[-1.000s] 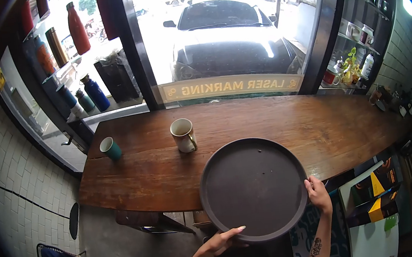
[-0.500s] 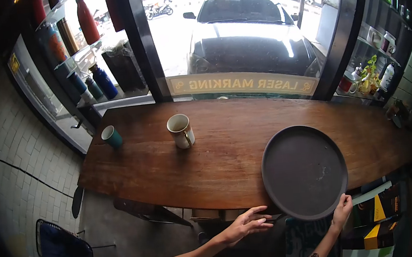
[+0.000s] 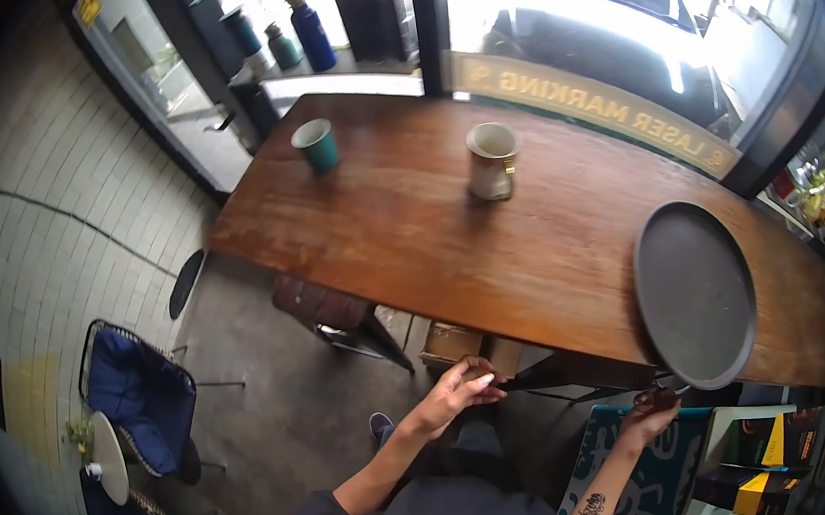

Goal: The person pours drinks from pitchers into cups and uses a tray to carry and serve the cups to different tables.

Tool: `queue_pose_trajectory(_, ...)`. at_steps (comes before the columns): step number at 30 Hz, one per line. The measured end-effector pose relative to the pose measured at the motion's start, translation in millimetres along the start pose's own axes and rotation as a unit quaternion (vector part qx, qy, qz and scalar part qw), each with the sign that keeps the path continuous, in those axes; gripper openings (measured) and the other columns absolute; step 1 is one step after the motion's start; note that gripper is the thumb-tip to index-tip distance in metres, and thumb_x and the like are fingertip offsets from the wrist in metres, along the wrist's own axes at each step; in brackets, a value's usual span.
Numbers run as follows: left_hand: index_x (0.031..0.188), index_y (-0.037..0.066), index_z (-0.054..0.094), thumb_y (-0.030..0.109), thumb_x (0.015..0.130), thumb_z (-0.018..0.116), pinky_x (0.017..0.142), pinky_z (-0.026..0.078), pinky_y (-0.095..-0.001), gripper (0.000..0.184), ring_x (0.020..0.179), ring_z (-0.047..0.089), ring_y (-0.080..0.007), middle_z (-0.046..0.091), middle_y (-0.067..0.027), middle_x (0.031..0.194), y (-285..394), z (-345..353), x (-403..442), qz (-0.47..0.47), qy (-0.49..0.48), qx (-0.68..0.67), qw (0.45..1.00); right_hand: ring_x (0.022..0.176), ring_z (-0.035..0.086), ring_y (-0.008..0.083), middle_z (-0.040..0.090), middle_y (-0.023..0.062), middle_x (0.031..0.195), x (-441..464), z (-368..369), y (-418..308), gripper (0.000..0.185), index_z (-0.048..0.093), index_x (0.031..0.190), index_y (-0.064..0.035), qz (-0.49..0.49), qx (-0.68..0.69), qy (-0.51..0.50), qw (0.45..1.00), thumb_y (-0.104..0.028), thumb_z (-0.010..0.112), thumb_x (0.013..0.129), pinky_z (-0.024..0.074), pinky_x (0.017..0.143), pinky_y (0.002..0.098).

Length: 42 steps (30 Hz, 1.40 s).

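A large round dark tray point(image 3: 696, 293) is at the right of the table, its lower edge reaching the table's near edge. Just below the tray's lower left rim is my right hand point(image 3: 649, 418), palm up with loosely bent fingers in shadow, apparently not gripping the rim. My left hand point(image 3: 455, 394) hovers in front of the table with nothing visible in it, its fingers loosely bent and partly apart. A pale mug with a gold-coloured handle point(image 3: 493, 164) stands upright on the table. Farther left is an upright teal cup point(image 3: 318, 148).
The wooden table point(image 3: 408, 218) runs along a window. A stool point(image 3: 322, 302) and a cardboard box point(image 3: 450, 342) are at its near side. Boxes with yellow and black print point(image 3: 762, 442) sit low on the right. Blue chairs point(image 3: 140, 392) stand at the left.
The view has swung left and down. My right hand has moved from the tray's lower right rim to below its lower left. My left hand's fingers have drawn in a little.
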<state>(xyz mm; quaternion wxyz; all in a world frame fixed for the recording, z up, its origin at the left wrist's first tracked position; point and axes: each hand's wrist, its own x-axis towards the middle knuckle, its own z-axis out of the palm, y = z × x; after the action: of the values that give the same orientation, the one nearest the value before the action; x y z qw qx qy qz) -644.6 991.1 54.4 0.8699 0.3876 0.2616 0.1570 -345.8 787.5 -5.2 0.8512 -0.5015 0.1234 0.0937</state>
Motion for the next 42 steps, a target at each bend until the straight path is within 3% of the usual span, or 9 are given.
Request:
queue_pose_trajectory(7, 0.126, 0.008, 0.048, 0.022, 0.101, 0.05, 0.1, 0.047, -0.0387, 0.028, 0.111, 0.06, -0.0243, 0.058, -0.0128, 0.121, -11, -136, -103, 0.021, 0.095, -0.023, 0.995, 0.054, 0.051, 0.0192, 0.057, 0.006, 0.066, -68, -5, 170, 0.029, 0.053, 0.08, -0.0132, 0.196, -0.065, -0.124, 0.971, -0.033, 0.044, 0.098, 0.0418, 0.047, 0.0297)
queue_pose_trajectory(10, 0.125, 0.008, 0.049, 0.024, 0.102, 0.05, 0.098, 0.048, -0.0371, 0.029, 0.109, 0.061, -0.0227, 0.059, -0.0118, 0.119, -14, -211, -152, 0.016, 0.142, -0.028, 0.989, 0.062, 0.056, 0.0196, 0.059, 0.0071, 0.069, -127, -4, 258, 0.025, 0.057, 0.075, -0.0114, 0.399, -0.087, -0.161, 0.898, -0.027, 0.054, 0.094, 0.0471, 0.053, 0.0336)
queue_pose_trajectory(15, 0.124, 0.008, 0.052, 0.031, 0.101, 0.052, 0.092, 0.049, -0.0335, 0.032, 0.106, 0.063, -0.0192, 0.063, -0.0093, 0.115, -33, -320, -220, -0.034, 0.26, 0.008, 0.965, 0.073, 0.061, 0.0232, 0.062, 0.0096, 0.078, -249, 28, 341, 0.026, 0.062, 0.08, -0.007, 0.536, -0.221, -0.185, 0.793, -0.029, 0.058, 0.092, 0.0544, 0.067, 0.0346)
queue_pose_trajectory(24, 0.124, 0.008, 0.055, 0.036, 0.098, 0.058, 0.089, 0.049, -0.0326, 0.039, 0.107, 0.057, -0.0158, 0.064, -0.0073, 0.111, -8, -453, -199, -0.048, 0.294, 0.092, 0.95, 0.094, 0.063, 0.0327, 0.062, 0.016, 0.104, -278, 131, 414, 0.044, 0.056, 0.119, -0.0041, 0.364, -0.366, -0.332, 0.789, -0.041, 0.058, 0.095, 0.0546, 0.083, 0.0424)
queue_pose_trajectory(26, 0.13, 0.007, 0.051, 0.036, 0.096, 0.06, 0.094, 0.047, -0.0348, 0.045, 0.111, 0.056, -0.0189, 0.061, -0.0112, 0.117, 9, -495, -152, -0.025, 0.264, 0.17, 0.949, 0.107, 0.059, 0.0362, 0.06, 0.0153, 0.108, -276, 172, 441, 0.052, 0.053, 0.126, -0.0049, 0.241, -0.451, -0.305, 0.803, -0.045, 0.06, 0.094, 0.0487, 0.095, 0.0457)
queue_pose_trajectory(27, 0.134, 0.006, 0.048, 0.037, 0.095, 0.062, 0.097, 0.046, -0.0359, 0.051, 0.114, 0.055, -0.0208, 0.058, -0.0142, 0.122, 18, -505, -136, -0.014, 0.272, 0.184, 0.944, 0.124, 0.05, 0.0345, 0.056, 0.0163, 0.125, -277, 186, 447, 0.062, 0.046, 0.136, -0.0036, 0.254, -0.451, -0.297, 0.802, -0.046, 0.062, 0.093, 0.0398, 0.106, 0.0449)
queue_pose_trajectory(31, 0.142, 0.0, 0.037, 0.047, 0.086, 0.07, 0.106, 0.039, -0.0395, 0.081, 0.127, 0.049, -0.029, 0.048, -0.0242, 0.137, 38, -572, -63, 0.034, 0.307, 0.244, 0.919, 0.133, 0.044, 0.0253, 0.044, 0.0141, 0.146, -246, 199, 525, 0.062, 0.038, 0.144, -0.0011, 0.223, -0.396, -0.294, 0.841, -0.036, 0.059, 0.097, 0.0366, 0.109, 0.0374)
queue_pose_trajectory(36, 0.145, -0.005, 0.033, 0.059, 0.074, 0.075, 0.11, 0.036, -0.039, 0.104, 0.134, 0.045, -0.0327, 0.045, -0.0266, 0.142, 53, -621, -4, -0.038, 0.305, 0.289, 0.907, 0.127, 0.045, 0.0238, 0.046, 0.0129, 0.141, -253, 232, 521, 0.057, 0.041, 0.14, -0.0011, 0.181, -0.403, -0.236, 0.865, -0.036, 0.059, 0.098, 0.038, 0.105, 0.0364)
queue_pose_trajectory(42, 0.135, -0.009, 0.046, 0.068, 0.07, 0.073, 0.102, 0.045, -0.0368, 0.105, 0.119, 0.059, -0.0303, 0.058, -0.0259, 0.128, 100, -616, 28, -0.127, 0.257, 0.258, 0.923, 0.12, 0.047, 0.0221, 0.048, 0.0115, 0.134, -264, 215, 531, 0.052, 0.044, 0.135, -0.0011, 0.179, -0.407, -0.163, 0.881, -0.035, 0.058, 0.098, 0.0397, 0.1, 0.0351)
